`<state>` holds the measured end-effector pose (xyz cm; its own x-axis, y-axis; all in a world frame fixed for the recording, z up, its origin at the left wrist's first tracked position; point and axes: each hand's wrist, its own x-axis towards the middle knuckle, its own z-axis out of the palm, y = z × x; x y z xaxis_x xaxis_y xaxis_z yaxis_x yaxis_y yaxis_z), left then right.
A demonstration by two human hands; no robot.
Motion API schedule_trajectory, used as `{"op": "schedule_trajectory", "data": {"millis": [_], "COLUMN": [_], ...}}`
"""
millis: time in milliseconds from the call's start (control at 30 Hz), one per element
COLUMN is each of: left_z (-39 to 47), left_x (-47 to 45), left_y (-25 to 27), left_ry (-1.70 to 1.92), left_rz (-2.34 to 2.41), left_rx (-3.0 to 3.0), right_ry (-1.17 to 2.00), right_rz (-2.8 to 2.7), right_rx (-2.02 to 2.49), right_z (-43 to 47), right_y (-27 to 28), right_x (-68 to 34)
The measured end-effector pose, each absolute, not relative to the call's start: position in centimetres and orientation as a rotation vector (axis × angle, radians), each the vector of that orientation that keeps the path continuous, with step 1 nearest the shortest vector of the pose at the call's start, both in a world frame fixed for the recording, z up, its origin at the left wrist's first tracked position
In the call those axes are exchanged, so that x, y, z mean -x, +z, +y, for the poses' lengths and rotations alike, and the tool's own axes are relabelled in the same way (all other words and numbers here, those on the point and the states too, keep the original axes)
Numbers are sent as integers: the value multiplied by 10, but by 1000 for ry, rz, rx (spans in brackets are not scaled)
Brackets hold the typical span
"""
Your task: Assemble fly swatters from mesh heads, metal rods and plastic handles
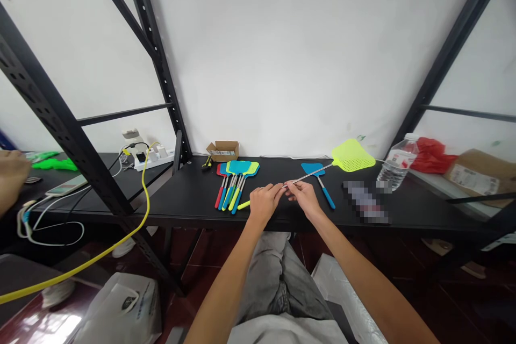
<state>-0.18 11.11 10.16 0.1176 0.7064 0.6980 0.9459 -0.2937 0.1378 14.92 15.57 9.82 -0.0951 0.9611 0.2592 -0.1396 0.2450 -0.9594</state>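
Note:
A yellow-green fly swatter (353, 156) is held up over the black table, its thin metal shaft drawn out long and its mesh head up to the right. My left hand (264, 203) is closed around the shaft near the yellow-green grip, which sticks out to its left. My right hand (303, 196) pinches the same shaft just beside it. To the left lies a fanned group of fly swatters (237, 183) with blue, yellow-green and red parts. A single blue fly swatter (327, 193) with a shortened shaft lies on the table, right of my right hand.
A small open cardboard box (224, 149) stands at the back. On the right are a water bottle (397, 164), a red plastic bag (433, 156) and a blurred-out object (366, 202). A yellow cable (147, 193) hangs past the left rack post. Another person's hand (10, 177) shows far left.

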Motion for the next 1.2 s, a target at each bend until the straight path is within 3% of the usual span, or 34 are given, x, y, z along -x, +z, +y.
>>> {"op": "schedule_trajectory", "data": {"millis": [867, 1200], "left_z": [110, 112], "left_x": [4, 8], "left_y": [101, 98], "left_ry": [-993, -1113], "left_rz": [-1626, -1589], "left_rx": [2041, 2005], "right_ry": [1009, 1084], "right_rz": [-1019, -1225], "right_rx": [905, 858], "right_z": [167, 155], "right_y": [139, 140], "right_x": [-186, -175]}}
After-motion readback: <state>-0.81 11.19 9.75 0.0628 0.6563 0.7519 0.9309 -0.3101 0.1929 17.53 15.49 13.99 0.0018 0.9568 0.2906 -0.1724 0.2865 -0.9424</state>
